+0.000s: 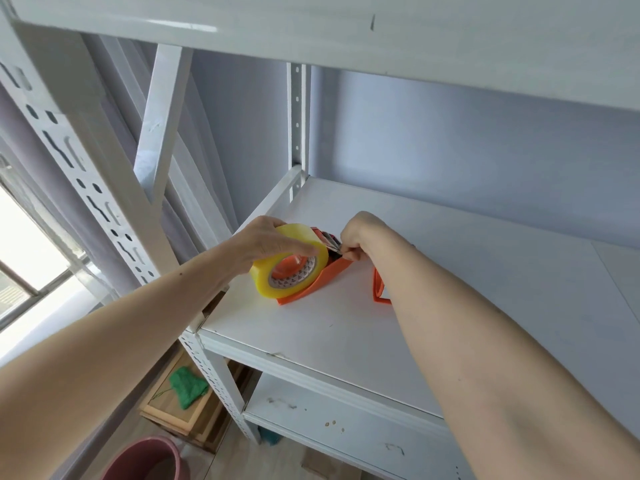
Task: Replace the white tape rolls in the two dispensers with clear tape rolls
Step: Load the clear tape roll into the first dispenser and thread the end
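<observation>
A yellowish clear tape roll point(277, 287) sits in an orange tape dispenser point(327, 276) lying on the white shelf point(346, 327). My left hand point(266, 242) grips the roll from above, thumb across its front face. My right hand point(356, 235) pinches at the dispenser's front end by the cutter, where the tape end seems to be; what the fingertips hold is too small to tell. A second orange dispenser part point(379, 289) shows just behind my right forearm, mostly hidden. No white tape roll is in view.
The shelf's upper board point(311, 32) hangs close overhead, with perforated uprights point(86, 174) at the left and rear. Below lie a lower shelf point(346, 424), a green cloth point(187, 386) on a wooden frame and a pink bucket point(142, 459).
</observation>
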Action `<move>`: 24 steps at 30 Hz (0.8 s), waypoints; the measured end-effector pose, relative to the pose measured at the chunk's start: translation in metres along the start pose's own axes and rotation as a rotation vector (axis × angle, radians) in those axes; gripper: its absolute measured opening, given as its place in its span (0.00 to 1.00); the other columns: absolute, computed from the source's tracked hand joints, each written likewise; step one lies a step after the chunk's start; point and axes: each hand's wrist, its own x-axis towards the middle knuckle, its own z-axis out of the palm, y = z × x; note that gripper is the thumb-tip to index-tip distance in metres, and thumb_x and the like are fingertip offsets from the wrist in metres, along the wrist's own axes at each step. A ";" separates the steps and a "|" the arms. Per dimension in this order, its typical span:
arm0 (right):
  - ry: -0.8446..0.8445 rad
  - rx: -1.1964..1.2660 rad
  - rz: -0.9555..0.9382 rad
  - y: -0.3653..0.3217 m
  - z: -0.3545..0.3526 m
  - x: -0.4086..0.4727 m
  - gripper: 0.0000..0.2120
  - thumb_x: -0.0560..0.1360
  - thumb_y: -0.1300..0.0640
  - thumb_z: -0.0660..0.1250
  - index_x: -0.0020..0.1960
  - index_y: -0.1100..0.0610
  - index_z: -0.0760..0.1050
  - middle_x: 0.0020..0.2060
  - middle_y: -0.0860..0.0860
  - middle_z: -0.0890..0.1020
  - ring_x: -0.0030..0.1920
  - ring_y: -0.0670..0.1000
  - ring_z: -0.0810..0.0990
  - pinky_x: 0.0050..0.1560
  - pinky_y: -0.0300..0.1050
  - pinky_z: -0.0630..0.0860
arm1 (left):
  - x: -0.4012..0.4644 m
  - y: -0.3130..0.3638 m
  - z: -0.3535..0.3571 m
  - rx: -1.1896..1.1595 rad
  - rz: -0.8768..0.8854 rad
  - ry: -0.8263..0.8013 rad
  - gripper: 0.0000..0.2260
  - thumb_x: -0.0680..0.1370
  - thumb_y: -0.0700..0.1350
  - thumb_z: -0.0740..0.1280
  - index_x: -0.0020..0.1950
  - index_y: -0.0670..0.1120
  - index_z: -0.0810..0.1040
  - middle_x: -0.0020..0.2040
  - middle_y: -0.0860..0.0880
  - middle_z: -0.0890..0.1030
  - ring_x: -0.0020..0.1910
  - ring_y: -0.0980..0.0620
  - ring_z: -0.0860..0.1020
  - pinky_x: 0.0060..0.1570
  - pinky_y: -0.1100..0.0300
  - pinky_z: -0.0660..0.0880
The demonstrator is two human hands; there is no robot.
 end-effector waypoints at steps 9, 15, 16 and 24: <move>-0.184 -0.111 0.214 -0.003 0.008 -0.016 0.14 0.78 0.71 0.58 0.35 0.62 0.72 0.32 0.54 0.74 0.26 0.45 0.68 0.31 0.34 0.67 | -0.004 -0.005 -0.001 -0.056 0.025 0.038 0.22 0.65 0.44 0.81 0.54 0.55 0.76 0.45 0.52 0.77 0.41 0.55 0.75 0.31 0.62 0.70; -0.079 -0.100 0.166 0.003 0.018 -0.016 0.11 0.76 0.70 0.62 0.36 0.62 0.74 0.27 0.54 0.77 0.22 0.45 0.72 0.39 0.33 0.74 | -0.008 -0.009 0.000 -0.068 0.059 0.045 0.24 0.63 0.45 0.81 0.56 0.55 0.77 0.46 0.51 0.79 0.42 0.53 0.78 0.33 0.62 0.73; -0.012 -0.096 0.127 0.003 0.019 -0.018 0.11 0.75 0.70 0.63 0.35 0.61 0.74 0.24 0.53 0.77 0.17 0.45 0.72 0.31 0.33 0.74 | -0.008 -0.010 -0.001 -0.073 0.063 0.048 0.24 0.63 0.44 0.81 0.55 0.54 0.78 0.46 0.51 0.80 0.43 0.53 0.78 0.33 0.61 0.73; 0.345 -0.353 -0.110 -0.002 0.015 -0.024 0.09 0.72 0.69 0.66 0.38 0.60 0.70 0.36 0.55 0.74 0.34 0.54 0.76 0.33 0.40 0.72 | -0.011 -0.017 -0.004 -0.115 0.068 0.069 0.22 0.62 0.43 0.81 0.53 0.52 0.79 0.50 0.47 0.81 0.46 0.51 0.79 0.36 0.59 0.76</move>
